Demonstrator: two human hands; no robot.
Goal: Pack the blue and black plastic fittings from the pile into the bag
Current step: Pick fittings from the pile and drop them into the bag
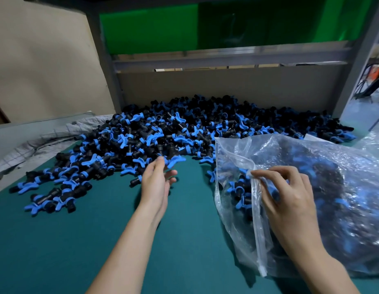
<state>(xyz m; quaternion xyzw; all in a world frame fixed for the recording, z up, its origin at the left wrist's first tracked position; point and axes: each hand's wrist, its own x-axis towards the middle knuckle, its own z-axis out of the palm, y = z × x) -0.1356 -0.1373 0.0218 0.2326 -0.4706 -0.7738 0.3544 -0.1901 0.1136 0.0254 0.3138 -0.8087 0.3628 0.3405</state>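
Table [78, 240] with a teal top. A pile [184, 128] of blue-black fittings covers the far half, heaped against a cardboard back wall [226, 85]. Loose fittings [53, 192] trail out toward the front left. A clear bag [332, 187], part full of fittings, lies at right, touching the pile. Crumpled grey cloth [46, 141] lies at the left edge.

Left hand [156, 183] open, fingers straight, right hand [288, 200] fingers curled, pinching bag [343, 158]
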